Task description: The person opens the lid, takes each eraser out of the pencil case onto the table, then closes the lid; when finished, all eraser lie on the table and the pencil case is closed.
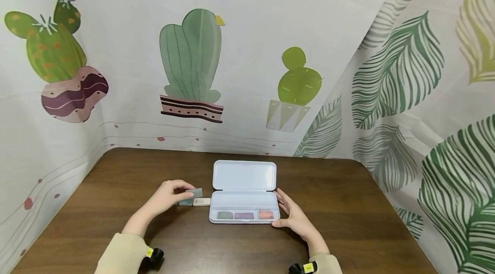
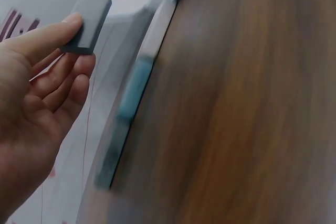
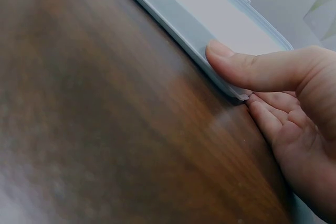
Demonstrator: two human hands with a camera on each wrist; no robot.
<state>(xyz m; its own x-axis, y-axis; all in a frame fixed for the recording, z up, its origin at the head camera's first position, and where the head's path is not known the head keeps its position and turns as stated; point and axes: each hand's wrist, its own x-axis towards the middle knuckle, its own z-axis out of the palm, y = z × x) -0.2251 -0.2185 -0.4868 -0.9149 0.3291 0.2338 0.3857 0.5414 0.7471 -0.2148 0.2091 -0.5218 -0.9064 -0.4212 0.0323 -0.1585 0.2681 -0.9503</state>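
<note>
— What's in your left hand?
— My left hand pinches a grey block by its edge, lifted off the table, near a white block and a blue block lying end to end

— And the right?
— Well apart from it, my right hand grips the right end of the open case, where green, purple and orange blocks lie along the front

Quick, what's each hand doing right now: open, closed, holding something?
Left hand: holding a grey block.
Right hand: gripping the open box at one corner.
</note>
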